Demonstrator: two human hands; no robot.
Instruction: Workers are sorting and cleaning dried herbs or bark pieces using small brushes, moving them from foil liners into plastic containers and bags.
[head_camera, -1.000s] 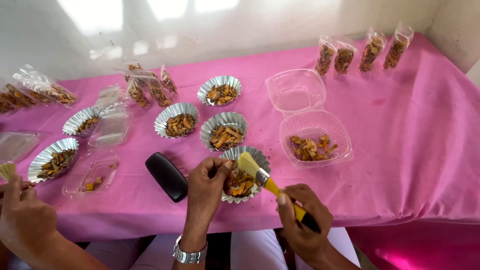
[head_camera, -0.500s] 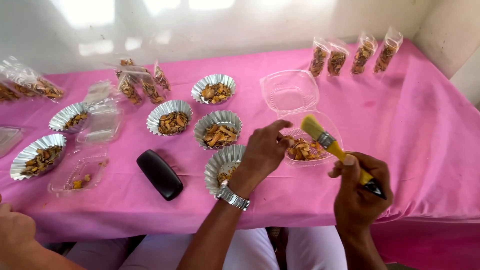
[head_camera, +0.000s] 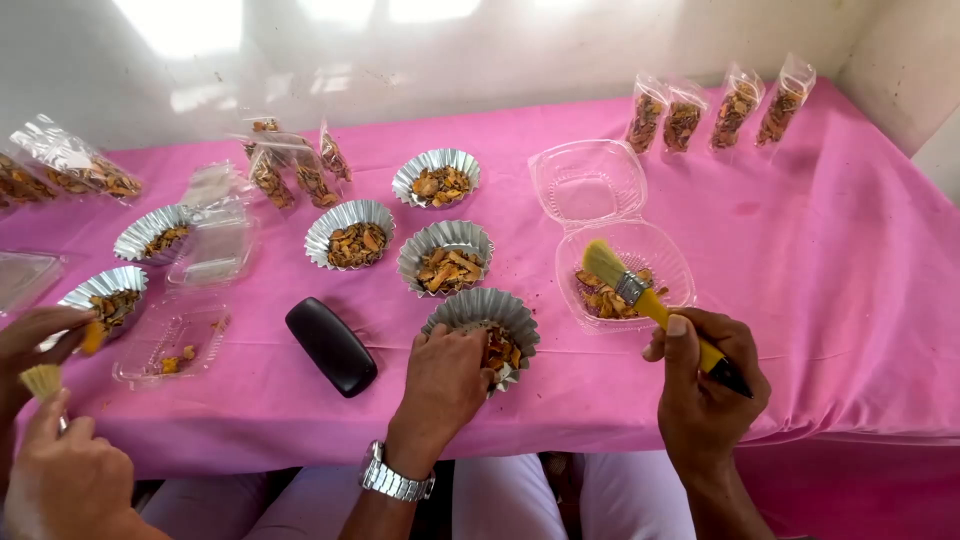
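Observation:
My left hand (head_camera: 440, 385), with a metal watch on its wrist, grips the near side of a fluted foil cup (head_camera: 478, 308) that is tilted on the pink tablecloth, with brown-orange dried pieces inside. My right hand (head_camera: 703, 392) holds a yellow-handled brush (head_camera: 640, 295). Its pale bristles hover over the lower half of an open clear clamshell box (head_camera: 672, 262), which holds more dried pieces. The box's lid half (head_camera: 587, 182) lies open behind it.
Three more filled foil cups (head_camera: 445, 258) stand behind, with a black case (head_camera: 331, 345) to the left. Filled clear packets (head_camera: 735, 105) line the far right edge. Another person's hands (head_camera: 60, 470) with a brush work at the left beside foil cups (head_camera: 105, 297) and clear trays (head_camera: 170, 340).
My left hand pulled back from near the clamshell box to the tilted foil cup. The brush moved from the foil cup to over the clamshell box and stays there.

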